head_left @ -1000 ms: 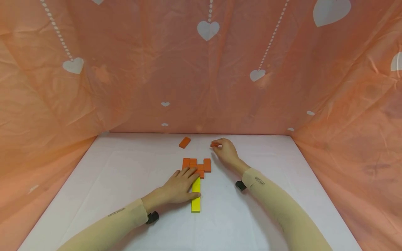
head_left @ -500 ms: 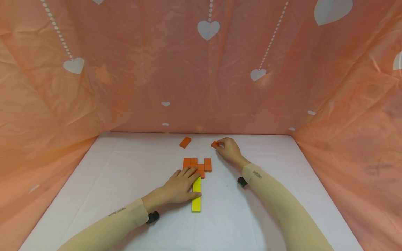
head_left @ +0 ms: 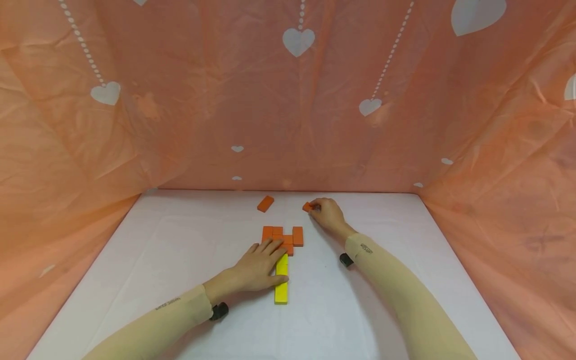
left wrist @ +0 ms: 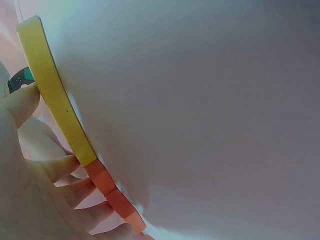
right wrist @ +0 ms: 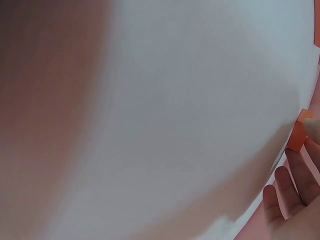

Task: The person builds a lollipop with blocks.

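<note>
In the head view my left hand (head_left: 257,266) lies with spread fingers over the near part of a group of flat orange blocks (head_left: 288,240), its thumb across a yellow strip (head_left: 281,295). The left wrist view shows the fingertips along the side of the yellow strip (left wrist: 55,100) and the orange blocks (left wrist: 120,202) in line with it. Farther back, my right hand (head_left: 329,215) pinches a small orange block (head_left: 307,206) between thumb and fingers, close over the table. Part of this orange block (right wrist: 298,136) shows at the right edge of the right wrist view.
One loose orange block (head_left: 265,203) lies askew near the back of the white table (head_left: 202,225). An orange cloth (head_left: 288,125) with white hearts hangs behind and at both sides. Each wrist carries a small black camera (head_left: 346,260).
My right hand has shifted slightly right and turned, so more of the pinched orange block shows. The left hand and the grouped blocks have stayed put.
</note>
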`<move>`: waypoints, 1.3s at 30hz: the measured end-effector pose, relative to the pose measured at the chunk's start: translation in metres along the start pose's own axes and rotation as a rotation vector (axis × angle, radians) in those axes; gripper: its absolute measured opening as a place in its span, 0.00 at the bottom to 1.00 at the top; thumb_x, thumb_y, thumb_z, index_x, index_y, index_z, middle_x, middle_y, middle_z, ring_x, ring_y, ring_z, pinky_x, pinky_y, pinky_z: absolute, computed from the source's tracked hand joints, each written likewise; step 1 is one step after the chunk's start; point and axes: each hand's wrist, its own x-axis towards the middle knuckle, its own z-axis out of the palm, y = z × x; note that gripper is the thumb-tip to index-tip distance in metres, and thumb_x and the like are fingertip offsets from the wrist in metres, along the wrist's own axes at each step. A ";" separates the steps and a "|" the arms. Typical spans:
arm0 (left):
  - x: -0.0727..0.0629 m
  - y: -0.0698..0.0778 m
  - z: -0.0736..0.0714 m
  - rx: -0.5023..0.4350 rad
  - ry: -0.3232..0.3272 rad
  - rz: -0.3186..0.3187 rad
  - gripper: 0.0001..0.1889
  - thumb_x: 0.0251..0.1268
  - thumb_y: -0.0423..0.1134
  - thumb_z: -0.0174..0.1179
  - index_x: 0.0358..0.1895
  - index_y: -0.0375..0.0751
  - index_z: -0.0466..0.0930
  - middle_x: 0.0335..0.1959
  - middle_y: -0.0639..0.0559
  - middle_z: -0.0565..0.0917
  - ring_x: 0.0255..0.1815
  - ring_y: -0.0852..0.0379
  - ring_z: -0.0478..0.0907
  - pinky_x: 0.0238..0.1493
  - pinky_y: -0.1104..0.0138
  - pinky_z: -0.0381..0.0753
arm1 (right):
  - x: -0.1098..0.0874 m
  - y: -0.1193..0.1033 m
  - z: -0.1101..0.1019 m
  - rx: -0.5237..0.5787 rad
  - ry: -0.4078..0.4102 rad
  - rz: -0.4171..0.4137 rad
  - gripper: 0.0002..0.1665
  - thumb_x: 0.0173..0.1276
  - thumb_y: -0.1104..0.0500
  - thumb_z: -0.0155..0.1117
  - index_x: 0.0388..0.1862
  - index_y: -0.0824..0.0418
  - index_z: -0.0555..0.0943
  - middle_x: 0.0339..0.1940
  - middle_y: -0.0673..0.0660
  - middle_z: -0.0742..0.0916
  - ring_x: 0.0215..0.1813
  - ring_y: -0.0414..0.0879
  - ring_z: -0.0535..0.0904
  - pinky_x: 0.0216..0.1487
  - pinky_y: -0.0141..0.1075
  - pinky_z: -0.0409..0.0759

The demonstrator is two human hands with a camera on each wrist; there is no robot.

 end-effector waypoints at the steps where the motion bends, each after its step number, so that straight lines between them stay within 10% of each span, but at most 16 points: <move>1: 0.000 0.000 0.000 0.001 0.000 -0.002 0.42 0.72 0.65 0.59 0.80 0.43 0.65 0.83 0.43 0.60 0.83 0.36 0.54 0.77 0.37 0.57 | 0.000 0.000 0.000 -0.006 0.000 -0.002 0.18 0.73 0.60 0.67 0.59 0.65 0.85 0.56 0.61 0.88 0.58 0.55 0.82 0.62 0.49 0.80; 17: 0.000 -0.002 0.000 -0.006 -0.002 -0.001 0.42 0.72 0.66 0.59 0.79 0.43 0.65 0.83 0.43 0.59 0.82 0.36 0.55 0.77 0.37 0.57 | -0.016 -0.022 0.003 0.144 -0.019 -0.088 0.18 0.73 0.59 0.67 0.60 0.60 0.87 0.60 0.60 0.87 0.67 0.58 0.79 0.70 0.53 0.75; 39: 0.001 -0.002 0.001 0.010 -0.010 0.004 0.42 0.72 0.66 0.57 0.79 0.42 0.65 0.82 0.42 0.61 0.82 0.35 0.55 0.76 0.36 0.58 | -0.041 -0.042 0.013 0.071 -0.114 -0.272 0.15 0.71 0.64 0.68 0.55 0.59 0.89 0.55 0.57 0.89 0.60 0.55 0.81 0.64 0.51 0.80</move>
